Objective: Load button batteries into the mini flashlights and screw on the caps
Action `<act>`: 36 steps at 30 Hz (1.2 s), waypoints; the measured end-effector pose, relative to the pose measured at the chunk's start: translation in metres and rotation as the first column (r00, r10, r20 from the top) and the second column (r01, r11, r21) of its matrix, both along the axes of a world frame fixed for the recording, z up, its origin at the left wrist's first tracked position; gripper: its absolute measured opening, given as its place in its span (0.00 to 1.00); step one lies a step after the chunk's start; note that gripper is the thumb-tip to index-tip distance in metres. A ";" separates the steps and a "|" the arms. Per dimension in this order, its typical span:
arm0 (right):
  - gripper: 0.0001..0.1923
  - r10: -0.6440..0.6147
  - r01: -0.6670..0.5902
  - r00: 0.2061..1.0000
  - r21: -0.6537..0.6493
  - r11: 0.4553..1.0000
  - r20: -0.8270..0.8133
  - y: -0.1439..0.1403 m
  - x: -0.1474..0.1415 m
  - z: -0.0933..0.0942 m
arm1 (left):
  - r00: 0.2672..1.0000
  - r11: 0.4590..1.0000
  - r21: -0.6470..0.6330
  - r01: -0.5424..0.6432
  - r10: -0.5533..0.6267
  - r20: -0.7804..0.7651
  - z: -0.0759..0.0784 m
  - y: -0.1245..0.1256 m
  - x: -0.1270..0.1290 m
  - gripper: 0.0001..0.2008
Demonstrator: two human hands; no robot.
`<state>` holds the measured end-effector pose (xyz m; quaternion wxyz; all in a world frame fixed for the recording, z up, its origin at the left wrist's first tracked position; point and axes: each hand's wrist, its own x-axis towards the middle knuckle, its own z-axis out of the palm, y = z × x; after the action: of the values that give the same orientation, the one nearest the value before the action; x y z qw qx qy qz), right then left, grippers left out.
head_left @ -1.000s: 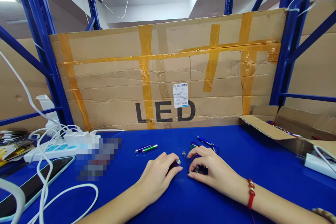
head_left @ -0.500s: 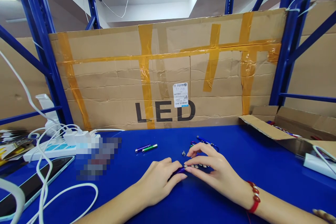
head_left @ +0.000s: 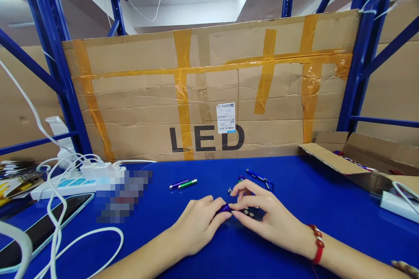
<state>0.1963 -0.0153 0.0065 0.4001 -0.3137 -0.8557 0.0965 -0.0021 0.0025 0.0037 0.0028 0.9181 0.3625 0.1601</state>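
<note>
My left hand (head_left: 199,224) is closed around a slim purple metal tube (head_left: 223,209), whose right end shows beyond the fingers. At that end, the thumb and index finger of my right hand (head_left: 266,209) are pinched together; whatever small piece lies between them is hidden. Several small silver metal parts (head_left: 248,214) lie under and beside the right hand. Another small silver part (head_left: 229,190) rests just behind its fingers. Farther back, a purple tube (head_left: 178,184) and a green tube (head_left: 187,184) with silver ends lie side by side.
Behind the right hand lies a blue pen-like piece with a cord (head_left: 257,175). On the left are white cables (head_left: 54,213), a power strip (head_left: 70,186) and a phone (head_left: 49,229). An open cardboard box (head_left: 347,161) stands at the right; a cardboard wall (head_left: 147,117) closes off the back.
My right fingertips have closed in at the tube's end, covering the small silver piece that showed there. The left hand keeps its hold, nearly still.
</note>
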 end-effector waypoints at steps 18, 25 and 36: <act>0.27 -0.165 0.259 0.860 -0.134 0.956 0.483 0.011 0.009 0.000 | 0.998 0.996 -0.084 -0.008 0.013 0.063 0.000 -0.001 -0.001 0.13; 0.23 -0.149 0.225 0.886 -0.127 0.966 0.440 0.015 0.009 -0.001 | 0.998 0.997 -0.077 0.000 0.005 0.068 -0.001 -0.001 -0.001 0.12; 0.19 -0.097 0.154 0.916 -0.119 0.981 0.388 0.012 0.009 0.000 | 0.995 0.997 -0.078 0.027 -0.019 0.097 -0.001 -0.002 -0.003 0.11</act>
<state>0.2054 -0.0036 0.0063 0.2077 -0.4093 -0.8856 0.0706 -0.0050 0.0006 0.0031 0.0581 0.9126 0.3575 0.1895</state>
